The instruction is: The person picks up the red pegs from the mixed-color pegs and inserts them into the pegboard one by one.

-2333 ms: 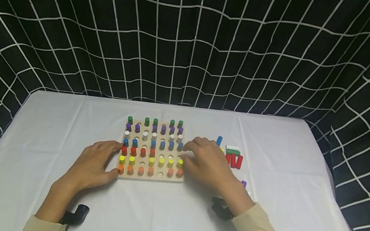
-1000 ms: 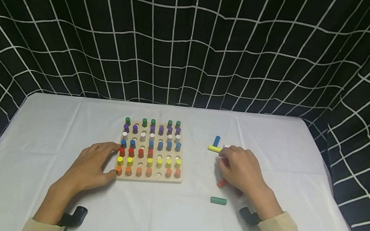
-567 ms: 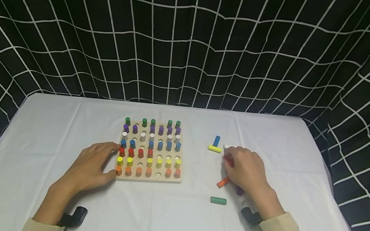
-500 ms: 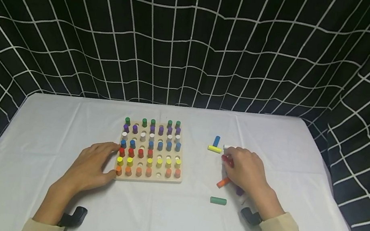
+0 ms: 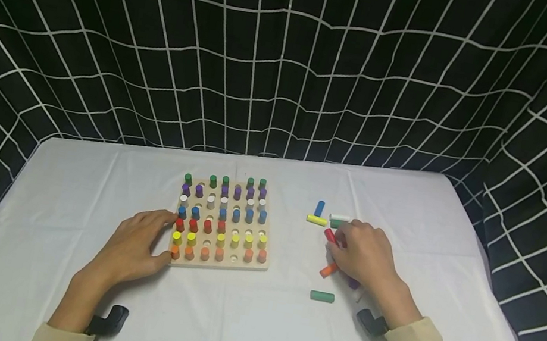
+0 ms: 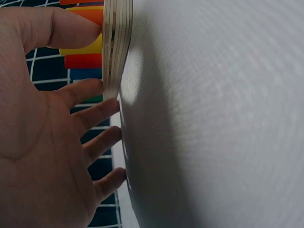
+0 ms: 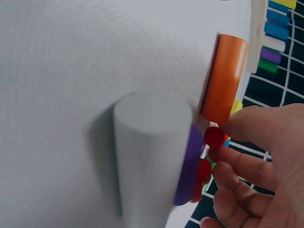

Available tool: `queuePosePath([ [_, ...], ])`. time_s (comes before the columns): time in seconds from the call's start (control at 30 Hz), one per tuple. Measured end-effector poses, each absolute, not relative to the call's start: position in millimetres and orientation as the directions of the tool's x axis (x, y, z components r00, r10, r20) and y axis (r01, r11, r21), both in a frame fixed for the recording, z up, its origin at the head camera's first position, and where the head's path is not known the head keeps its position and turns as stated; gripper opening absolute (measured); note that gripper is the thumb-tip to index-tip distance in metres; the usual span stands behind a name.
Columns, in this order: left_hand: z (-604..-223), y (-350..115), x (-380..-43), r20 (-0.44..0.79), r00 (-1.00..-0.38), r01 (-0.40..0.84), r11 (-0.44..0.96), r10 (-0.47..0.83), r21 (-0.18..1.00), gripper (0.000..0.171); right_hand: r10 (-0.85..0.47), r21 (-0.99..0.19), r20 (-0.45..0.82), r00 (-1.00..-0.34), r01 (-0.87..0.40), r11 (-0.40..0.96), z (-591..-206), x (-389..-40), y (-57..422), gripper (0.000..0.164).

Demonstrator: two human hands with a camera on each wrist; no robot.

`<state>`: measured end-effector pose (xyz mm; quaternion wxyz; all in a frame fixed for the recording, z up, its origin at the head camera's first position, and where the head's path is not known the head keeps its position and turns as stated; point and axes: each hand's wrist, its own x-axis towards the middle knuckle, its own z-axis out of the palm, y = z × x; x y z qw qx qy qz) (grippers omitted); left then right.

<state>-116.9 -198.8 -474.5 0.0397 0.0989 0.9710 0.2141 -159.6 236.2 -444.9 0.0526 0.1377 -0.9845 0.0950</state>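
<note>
Pegboard (image 5: 227, 265) lies about midway between the side edges of the tabletop (image 5: 236, 327), its left edge touched by the loosely spread left hand (image 5: 133, 246), while the right hand (image 5: 368, 256), curled, apparently pinches a red peg (image 5: 330, 235) among loose pegs (image 5: 316, 220) nearer the tabletop's right edge.

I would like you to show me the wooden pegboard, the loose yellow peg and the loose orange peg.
Wooden pegboard (image 6: 122, 38), left wrist view: its layered edge.
Loose yellow peg (image 5: 316, 220), head view: middle of its side.
Loose orange peg (image 7: 225, 78), right wrist view: middle of its side.
</note>
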Motion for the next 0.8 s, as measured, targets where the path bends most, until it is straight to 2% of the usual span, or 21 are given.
queuePosePath([
  [0.27,-472.1,-197.1,-116.2,-0.031,-0.978,0.172,0.89,0.204,0.422,0.071,-0.242,-0.158,0.103,-0.965,-0.256,0.954,-446.0,-156.1,237.3,0.021],
  [0.43,-470.8,-196.9,-115.5,-0.031,-0.979,0.169,0.889,0.2,0.426,0.073,-0.243,-0.155,0.092,-0.966,-0.255,0.954,-442.5,-153.8,237.1,0.016],
  [0.8,-471.3,-197.7,-115.9,-0.018,-0.977,0.186,0.888,0.213,0.42,0.07,-0.237,-0.173,0.148,-0.96,-0.261,0.95,-441.2,-154.6,239.4,0.019],
])
